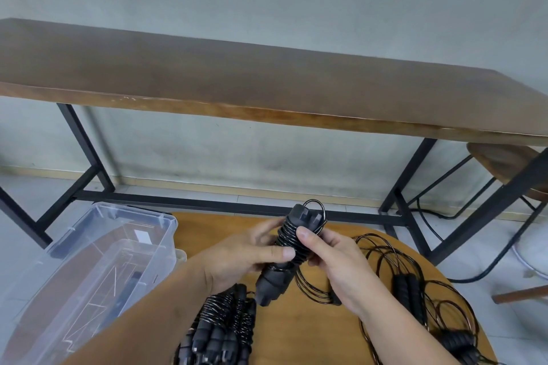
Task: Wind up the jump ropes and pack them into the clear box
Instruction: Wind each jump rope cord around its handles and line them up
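Observation:
Both hands hold one black jump rope above the round wooden table, its two handles side by side and thin cord wrapped around them. My left hand grips the handles from the left. My right hand pinches the wrapped cord near the top, where a small loop sticks out, and more cord hangs below. Several wound ropes lie in a pile under my left forearm. Loose, unwound ropes sprawl on the table's right side. The clear box stands open at the left.
A long dark wooden bench table on a black metal frame stands ahead against the grey wall. A wooden stool sits at the right, with a black cable on the tiled floor beneath it.

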